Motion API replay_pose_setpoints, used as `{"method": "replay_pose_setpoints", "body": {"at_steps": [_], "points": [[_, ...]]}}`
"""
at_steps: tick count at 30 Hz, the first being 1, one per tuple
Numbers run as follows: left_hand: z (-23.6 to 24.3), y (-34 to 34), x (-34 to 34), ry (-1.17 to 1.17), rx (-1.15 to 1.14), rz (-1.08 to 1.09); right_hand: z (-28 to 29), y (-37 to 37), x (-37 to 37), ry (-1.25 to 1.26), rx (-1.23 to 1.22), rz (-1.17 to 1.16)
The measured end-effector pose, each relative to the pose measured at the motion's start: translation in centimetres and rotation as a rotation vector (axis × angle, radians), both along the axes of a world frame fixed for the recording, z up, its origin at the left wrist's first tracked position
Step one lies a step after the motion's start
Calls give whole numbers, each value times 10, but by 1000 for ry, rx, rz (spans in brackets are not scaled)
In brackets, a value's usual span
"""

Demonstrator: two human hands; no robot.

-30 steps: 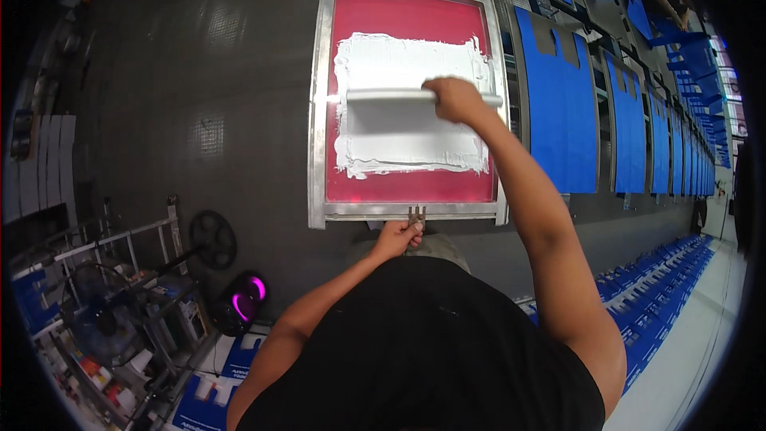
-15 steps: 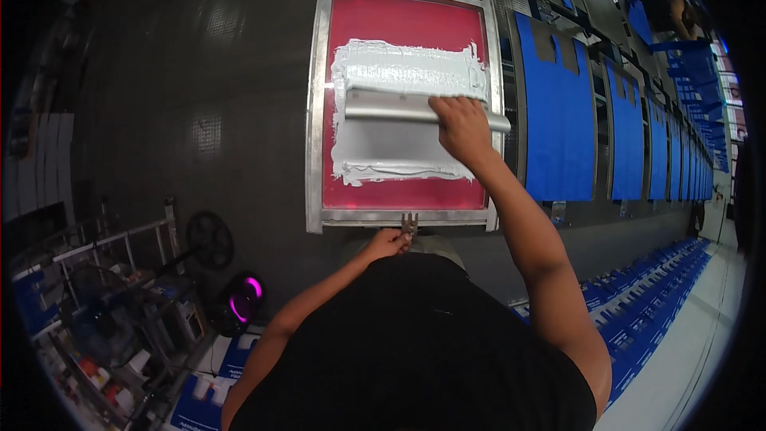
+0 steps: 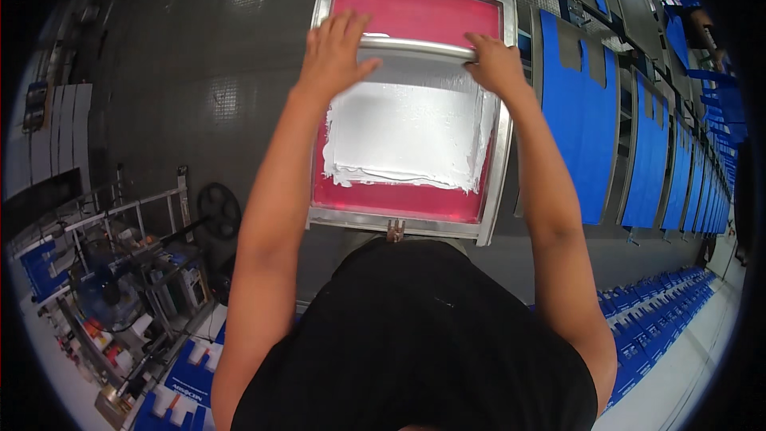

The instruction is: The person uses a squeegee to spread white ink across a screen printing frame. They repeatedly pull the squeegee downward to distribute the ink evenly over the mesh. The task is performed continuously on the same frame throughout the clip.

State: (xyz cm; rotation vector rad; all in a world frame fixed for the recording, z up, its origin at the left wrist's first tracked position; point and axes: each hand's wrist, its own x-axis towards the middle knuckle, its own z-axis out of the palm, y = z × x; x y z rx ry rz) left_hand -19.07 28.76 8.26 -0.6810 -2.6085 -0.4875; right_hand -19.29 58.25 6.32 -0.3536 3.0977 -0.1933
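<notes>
A metal squeegee (image 3: 411, 49) lies across the upper part of a pink screen (image 3: 411, 8) in an aluminium frame (image 3: 499, 160). Below it spreads a patch of white ink (image 3: 403, 132) with ragged edges. My right hand (image 3: 499, 64) grips the squeegee’s right end. At the other end, my left hand (image 3: 331, 56) is open, its slightly blurred fingers spread over the bar and frame edge. A small metal clamp (image 3: 395, 231) sits on the frame’s near edge, untouched by either hand.
Boards with blue cut pieces (image 3: 578, 120) run in rows along the right. At lower left stand a metal rack (image 3: 144, 211), a black wheel (image 3: 217, 207) and assorted items. More printed blue pieces (image 3: 654, 327) lie at lower right. A person’s arm (image 3: 700, 28) shows faintly at upper right.
My left hand has left the near clamp and risen to the squeegee’s left end. The squeegee and my right hand have moved toward the far edge of the screen.
</notes>
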Motion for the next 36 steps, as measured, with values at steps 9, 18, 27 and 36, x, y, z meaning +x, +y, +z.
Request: {"method": "replay_pose_setpoints", "body": {"at_steps": [9,18,27,36], "points": [[-68,-12,111,-522,-193,-107,-51,4,153,-2,45,81],[6,-45,194,-524,-23,-144,37,-16,234,-170,-188,72],[-22,-48,225,-479,18,-165,2,-26,275,-120,-206,9],[-27,-49,229,-527,20,-174,8,-28,276,-148,-204,14]]}}
